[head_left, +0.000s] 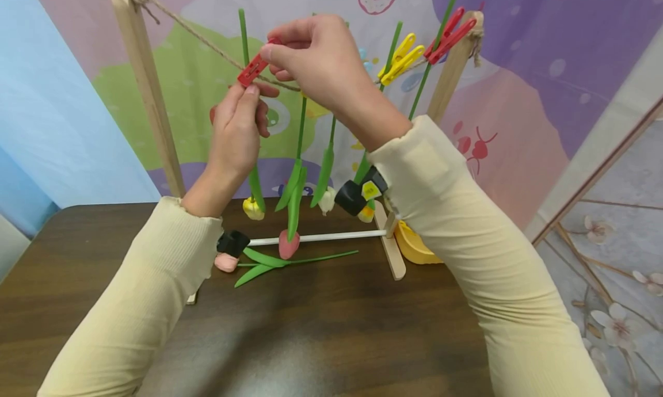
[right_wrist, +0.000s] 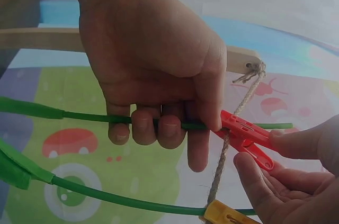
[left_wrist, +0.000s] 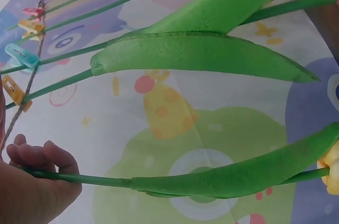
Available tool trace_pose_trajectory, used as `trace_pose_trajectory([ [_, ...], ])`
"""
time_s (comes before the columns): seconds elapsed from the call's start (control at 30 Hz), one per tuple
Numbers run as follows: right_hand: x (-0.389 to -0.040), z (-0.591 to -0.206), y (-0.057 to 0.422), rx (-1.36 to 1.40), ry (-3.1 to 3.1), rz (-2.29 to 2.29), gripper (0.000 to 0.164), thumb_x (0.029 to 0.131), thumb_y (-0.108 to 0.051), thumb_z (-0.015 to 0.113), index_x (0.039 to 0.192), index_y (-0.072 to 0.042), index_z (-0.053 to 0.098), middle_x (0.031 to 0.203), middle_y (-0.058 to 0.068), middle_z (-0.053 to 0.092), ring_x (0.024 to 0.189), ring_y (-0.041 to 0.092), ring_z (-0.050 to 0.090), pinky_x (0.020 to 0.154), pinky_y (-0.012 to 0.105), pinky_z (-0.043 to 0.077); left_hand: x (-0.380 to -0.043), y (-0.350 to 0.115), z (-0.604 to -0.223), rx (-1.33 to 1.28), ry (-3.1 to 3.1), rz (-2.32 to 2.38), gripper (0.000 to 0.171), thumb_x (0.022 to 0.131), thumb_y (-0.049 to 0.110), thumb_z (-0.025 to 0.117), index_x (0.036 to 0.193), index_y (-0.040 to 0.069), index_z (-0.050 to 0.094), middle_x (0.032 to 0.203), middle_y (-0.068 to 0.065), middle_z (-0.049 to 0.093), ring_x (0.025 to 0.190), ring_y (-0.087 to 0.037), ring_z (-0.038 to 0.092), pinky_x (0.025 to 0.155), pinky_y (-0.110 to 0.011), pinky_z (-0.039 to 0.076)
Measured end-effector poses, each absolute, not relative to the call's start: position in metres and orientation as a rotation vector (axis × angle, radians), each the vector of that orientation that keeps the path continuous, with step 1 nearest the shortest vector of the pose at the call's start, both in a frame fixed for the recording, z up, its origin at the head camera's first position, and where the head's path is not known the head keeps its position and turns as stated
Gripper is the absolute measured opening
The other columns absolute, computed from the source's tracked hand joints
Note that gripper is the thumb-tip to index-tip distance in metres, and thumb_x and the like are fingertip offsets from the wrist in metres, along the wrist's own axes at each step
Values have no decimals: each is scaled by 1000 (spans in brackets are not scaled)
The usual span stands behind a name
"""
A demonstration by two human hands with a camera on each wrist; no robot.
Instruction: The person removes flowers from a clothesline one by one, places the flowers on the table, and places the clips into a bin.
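My right hand [head_left: 326, 63] pinches the handle ends of a red clothespin [right_wrist: 241, 131] between thumb and fingers. Its jaws sit at the twine [right_wrist: 218, 173], where a green stem crosses. My left hand [head_left: 235, 126] curls its fingers round that stem [right_wrist: 90, 116], just beside the clothespin. The stem belongs to an artificial yellow tulip [head_left: 254, 209], which hangs head down. Close by, an orange clothespin [right_wrist: 225, 213] grips the twine and another stem. In the left wrist view, the held stem [left_wrist: 103, 181] passes through the fingers of my left hand [left_wrist: 39, 181].
More tulips hang along the twine, among them a pink tulip [head_left: 289, 244], with yellow [head_left: 401, 60] and red clothespins [head_left: 450, 37]. Wooden posts [head_left: 147, 92] hold the twine. A pale pink tulip [head_left: 226, 262] lies on the table [head_left: 321, 333], near a white rod [head_left: 342, 236] and a yellow container [head_left: 416, 247].
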State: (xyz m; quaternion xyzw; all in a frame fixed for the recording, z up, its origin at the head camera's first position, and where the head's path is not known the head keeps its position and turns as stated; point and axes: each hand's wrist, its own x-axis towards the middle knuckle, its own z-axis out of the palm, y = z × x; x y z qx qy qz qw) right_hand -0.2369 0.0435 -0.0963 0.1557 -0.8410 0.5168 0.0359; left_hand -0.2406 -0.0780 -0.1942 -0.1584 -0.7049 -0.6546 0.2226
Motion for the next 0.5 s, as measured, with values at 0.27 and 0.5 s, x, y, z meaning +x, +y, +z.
trace_pose_trajectory([
  [0.27, -236, -97, 44, 483, -2576, 1596, 30, 89, -17, 62, 118, -7, 62, 112, 4, 67, 94, 12, 65, 81, 17, 50, -242, -78, -196, -464, -1930, -1789, 30, 101, 15, 29, 96, 9, 57, 64, 2, 39, 56, -10, 38, 57, -25, 37],
  [0.5, -236, -102, 46, 539, -2511, 1600, 29, 89, -16, 63, 115, -5, 63, 110, 6, 67, 94, 13, 65, 81, 17, 50, -245, -77, -198, -491, -1893, -1794, 27, 100, 14, 29, 89, 14, 55, 64, 2, 39, 56, -9, 38, 56, -23, 36],
])
